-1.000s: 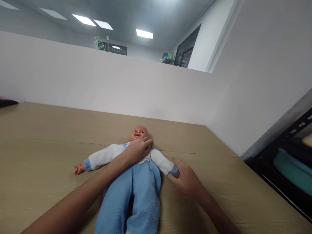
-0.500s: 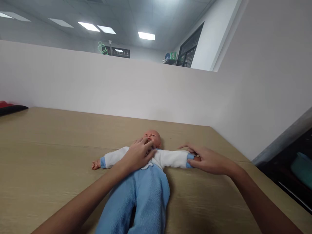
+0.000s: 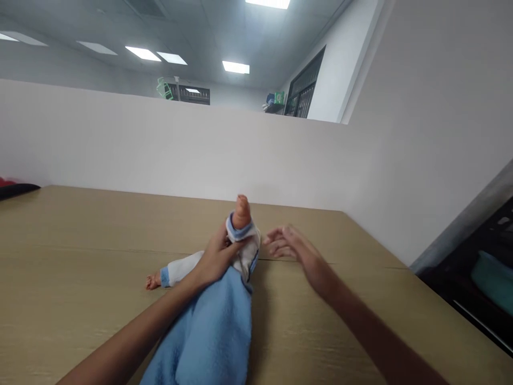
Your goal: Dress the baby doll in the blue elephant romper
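Note:
A baby doll (image 3: pixel 214 331) in blue fleece trousers and a white top with blue cuffs lies tipped towards its side on the table, legs towards me. One doll arm (image 3: pixel 241 216) points up, its small hand showing above the cuff. The other arm (image 3: pixel 180 270) stretches out flat to the left. My left hand (image 3: pixel 218 255) is closed around the doll's upper body near the raised sleeve; some fingers are hidden behind it. To the right, my right hand (image 3: pixel 290 246) hovers apart from the doll, fingers loosely bent and spread, holding nothing. The doll's head is hidden.
The wooden table (image 3: pixel 100 224) meets a low white wall (image 3: pixel 180 149) at the back. A dark object with a red part (image 3: pixel 12 187) lies at the far left edge. Beyond the right edge, a teal item (image 3: pixel 495 278) sits on a dark shelf.
The doll has rolled from its back to the left, and its right-side arm has swung up. My right hand has let go of that arm and moved left. My left hand now grips the doll.

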Available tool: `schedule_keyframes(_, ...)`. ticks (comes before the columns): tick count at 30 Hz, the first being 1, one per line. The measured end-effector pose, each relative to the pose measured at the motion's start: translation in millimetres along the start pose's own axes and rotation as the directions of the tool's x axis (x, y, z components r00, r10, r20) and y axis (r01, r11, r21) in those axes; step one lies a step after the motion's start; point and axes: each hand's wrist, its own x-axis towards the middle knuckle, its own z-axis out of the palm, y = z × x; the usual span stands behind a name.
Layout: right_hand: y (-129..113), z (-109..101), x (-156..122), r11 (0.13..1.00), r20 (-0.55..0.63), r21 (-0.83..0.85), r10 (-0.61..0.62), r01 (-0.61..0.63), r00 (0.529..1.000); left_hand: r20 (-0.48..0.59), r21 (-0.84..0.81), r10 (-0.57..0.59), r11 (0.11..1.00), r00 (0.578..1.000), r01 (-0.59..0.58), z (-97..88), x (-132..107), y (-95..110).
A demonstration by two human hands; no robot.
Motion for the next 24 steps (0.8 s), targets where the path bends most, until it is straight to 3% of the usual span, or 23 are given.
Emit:
schedule_keyframes(2, 36, 21, -14, 1.0, -0.092, -0.009, 0.021, -0.022, 0.996, -0.06, -0.111, -0.084, 0.991, 0.995, 0.077, -6.8, 4, 6)
schedule_keyframes(4, 62, 46, -28, 0.999, -0.043, 0.027, 0.035, -0.033, 0.998, -0.063, -0.166, -0.143, 0.977, 0.988, 0.131, -12.6, 6, 12)
schedule_keyframes(6, 72, 69, -38, 0.997, -0.017, 0.053, -0.046, 0.047, 0.999, -0.039, -0.191, -0.178, 0.967, 0.983, 0.168, -17.5, 8, 17)
schedule_keyframes(9, 66, 90, -42, 0.979, -0.037, -0.017, -0.203, 0.203, 0.978, -0.008, -0.22, -0.209, 0.954, 0.978, 0.202, -23.9, 8, 20)
schedule_keyframes(15, 54, 96, -33, 0.963, -0.044, -0.13, -0.242, 0.235, 0.969, 0.06, -0.282, -0.271, 0.919, 0.961, 0.276, -35.1, 10, 20)
schedule_keyframes(19, 53, 91, -24, 0.978, -0.005, 0.108, -0.177, 0.177, 0.984, 0.076, -0.291, -0.258, 0.918, 0.963, 0.269, -42.2, 13, 17)
schedule_keyframes(21, 54, 89, -16, 0.963, -0.042, 0.243, -0.107, 0.114, 0.993, 0.094, -0.301, -0.264, 0.912, 0.96, 0.28, -44.5, 14, 14)
schedule_keyframes(24, 60, 89, -1, 0.976, -0.166, 0.198, -0.056, 0.089, 0.985, 0.109, -0.35, -0.309, 0.878, 0.945, 0.327, -45.4, 16, 8)
